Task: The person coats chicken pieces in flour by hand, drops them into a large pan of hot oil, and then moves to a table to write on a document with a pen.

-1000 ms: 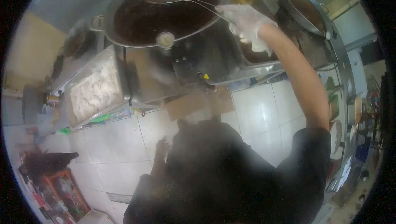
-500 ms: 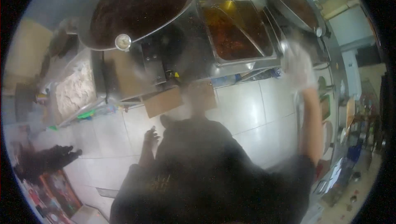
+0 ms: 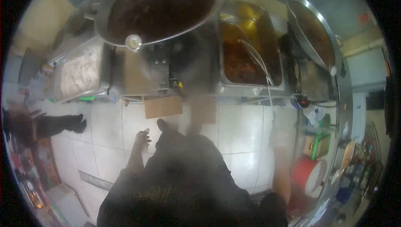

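My right hand (image 3: 279,133), pale and smeared by motion and steam, is low on the right over the floor. A thin handle runs from it up to a long-handled metal utensil (image 3: 255,55) in the rectangular steel pan (image 3: 280,70). The pan holds reddish-brown food and yellowish oil; the utensil's head is not clear. My left hand (image 3: 143,138) hangs beside my dark clothing, away from the counter, fingers loosely bent and apart. I make out nothing held in it.
A large round pot (image 3: 163,7) of dark liquid has a dial thermometer (image 3: 133,42) on its rim. A tray of white powder (image 3: 81,72) lies left, another pot (image 3: 311,35) right. A red bucket (image 3: 304,172) stands low right; a person (image 3: 58,122) is left.
My right hand has drawn back from the pan's right side, down toward my body. The round pale piece above the pan is gone from there. My view has shifted; my left hand still hangs.
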Demonstrator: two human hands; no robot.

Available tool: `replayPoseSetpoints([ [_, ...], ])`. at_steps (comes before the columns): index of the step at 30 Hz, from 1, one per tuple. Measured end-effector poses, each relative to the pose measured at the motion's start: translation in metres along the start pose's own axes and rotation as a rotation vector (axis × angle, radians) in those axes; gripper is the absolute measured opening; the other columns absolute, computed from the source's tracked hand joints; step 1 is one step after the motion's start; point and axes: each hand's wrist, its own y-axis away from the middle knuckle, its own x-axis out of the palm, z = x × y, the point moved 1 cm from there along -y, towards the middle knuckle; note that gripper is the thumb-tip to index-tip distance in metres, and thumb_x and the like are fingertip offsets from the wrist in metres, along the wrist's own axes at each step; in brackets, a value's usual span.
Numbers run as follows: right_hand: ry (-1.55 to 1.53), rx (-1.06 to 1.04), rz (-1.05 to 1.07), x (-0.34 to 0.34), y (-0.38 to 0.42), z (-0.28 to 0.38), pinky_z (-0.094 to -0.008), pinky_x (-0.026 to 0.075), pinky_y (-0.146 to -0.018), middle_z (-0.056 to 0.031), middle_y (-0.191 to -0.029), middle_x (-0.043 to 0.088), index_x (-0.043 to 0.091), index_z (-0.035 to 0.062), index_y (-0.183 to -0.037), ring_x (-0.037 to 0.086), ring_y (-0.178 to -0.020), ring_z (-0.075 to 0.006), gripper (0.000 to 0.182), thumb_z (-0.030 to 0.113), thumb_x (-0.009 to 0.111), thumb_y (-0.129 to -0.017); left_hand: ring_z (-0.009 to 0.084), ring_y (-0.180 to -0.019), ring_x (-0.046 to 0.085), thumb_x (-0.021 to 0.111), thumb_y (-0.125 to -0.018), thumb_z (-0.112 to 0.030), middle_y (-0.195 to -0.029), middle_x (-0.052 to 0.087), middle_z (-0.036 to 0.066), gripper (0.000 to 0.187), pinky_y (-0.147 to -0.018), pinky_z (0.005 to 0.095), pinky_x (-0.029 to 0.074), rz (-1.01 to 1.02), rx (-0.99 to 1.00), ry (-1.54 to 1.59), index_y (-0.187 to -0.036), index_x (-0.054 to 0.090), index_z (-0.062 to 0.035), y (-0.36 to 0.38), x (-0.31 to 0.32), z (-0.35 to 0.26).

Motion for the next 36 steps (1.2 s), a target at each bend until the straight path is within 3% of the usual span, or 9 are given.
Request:
replayPoseSetpoints([
  [8,0.127,-0.207,-0.211,0.037,-0.056,-0.027,-0.0414,0.056,-0.07,-0.0204,-0.097,0.064,0.058,0.0046,-0.123,0.067,-0.082,-0.0345,0.036,0.03,0.05,-0.099,0.0256,-0.083,0.059,0.063,-0.089,-0.048,-0.111,0.057,0.017,0.059,-0.063,0.0389,0.047,-0.144,-0.072,0.027,-0.122,0.051,-0.0019,0.048,-0.048,0.04],
  [14,0.221,0.032,0.134,0.042,-0.121,-0.035,-0.0457,0.054,-0.086,-0.022,-0.119,0.061,0.055,0.0188,-0.135,0.067,-0.092,-0.0371,0.038,0.026,0.051,-0.098,0.0287,-0.081,0.06,0.067,-0.087,-0.047,-0.112,0.057,0.02,0.06,-0.061,0.0456,0.047,-0.232,-0.155,0.239,-0.123,0.051,-0.0023,0.036,-0.088,0.108],
  [18,0.05,-0.276,-0.01,0.012,-0.116,0.01,-0.0451,0.052,-0.089,-0.0218,-0.113,0.063,0.058,0.0086,-0.124,0.067,-0.09,-0.0367,0.038,0.034,0.051,-0.097,0.0251,-0.078,0.057,0.071,-0.085,-0.042,-0.093,0.058,0.012,0.051,-0.067,0.0453,0.046,-0.204,-0.253,0.356,-0.115,0.056,-0.0042,0.011,-0.127,0.151],
  [21,0.557,-0.259,0.119,-0.051,-0.075,0.154,-0.0421,0.05,-0.084,-0.0223,-0.094,0.068,0.068,-0.0016,-0.096,0.065,-0.094,-0.0383,0.034,0.03,0.056,-0.095,0.026,-0.07,0.058,0.075,-0.082,-0.035,-0.091,0.059,0.01,0.049,-0.07,0.0426,0.049,-0.234,-0.239,0.57,-0.116,0.058,-0.0057,-0.002,-0.171,0.147],
  [24,-0.153,-0.458,-0.048,-0.068,0.009,0.334,-0.042,0.049,-0.081,-0.0209,-0.088,0.067,0.067,-0.0011,-0.085,0.065,-0.086,-0.0342,0.041,0.037,0.054,-0.095,0.0269,-0.077,0.061,0.078,-0.078,-0.028,-0.096,0.062,0.009,0.054,-0.076,0.0427,0.051,-0.271,0.135,0.335,-0.123,0.056,-0.009,-0.05,-0.246,0.137],
  [27,-0.237,-0.371,0.174,-0.052,0.061,0.48,-0.0432,0.047,-0.082,-0.0198,-0.092,0.068,0.068,-0.0001,-0.093,0.064,-0.088,-0.0345,0.039,0.036,0.054,-0.095,0.0265,-0.08,0.062,0.078,-0.078,-0.029,-0.101,0.063,0.008,0.06,-0.077,0.0407,0.052,-0.317,0.079,0.687,-0.13,0.053,-0.0123,0.0,-0.319,0.022],
  [30,-0.369,-0.429,0.244,-0.037,0.088,0.6,-0.042,0.046,-0.087,-0.0203,-0.102,0.067,0.067,0.0017,-0.102,0.063,-0.099,-0.0339,0.033,0.032,0.057,-0.093,0.0261,-0.083,0.062,0.078,-0.078,-0.03,-0.106,0.064,0.007,0.067,-0.079,0.0387,0.054,-0.317,0.21,0.615,-0.137,0.05,-0.0155,0.039,-0.388,-0.085],
  [33,-0.785,-0.577,0.133,-0.058,0.107,0.711,-0.0434,0.047,-0.089,-0.0214,-0.108,0.065,0.063,0.0039,-0.114,0.062,-0.101,-0.0369,0.031,0.023,0.063,-0.09,0.022,-0.1,0.058,0.07,-0.084,-0.027,-0.121,0.061,0.005,0.055,-0.088,0.0369,0.048,-0.335,0.668,0.149,-0.135,0.052,-0.0143,0.046,-0.448,-0.163],
  [36,-0.763,-0.611,0.37,-0.079,0.101,0.782,-0.0432,0.048,-0.089,-0.0217,-0.108,0.065,0.061,0.0052,-0.119,0.062,-0.101,-0.0371,0.033,0.016,0.065,-0.087,0.0242,-0.121,0.053,0.066,-0.084,-0.023,-0.131,0.057,0.004,0.052,-0.102,0.0384,0.042,-0.059,1.062,0.316,-0.132,0.053,-0.0117,0.035,-0.486,-0.233],
])
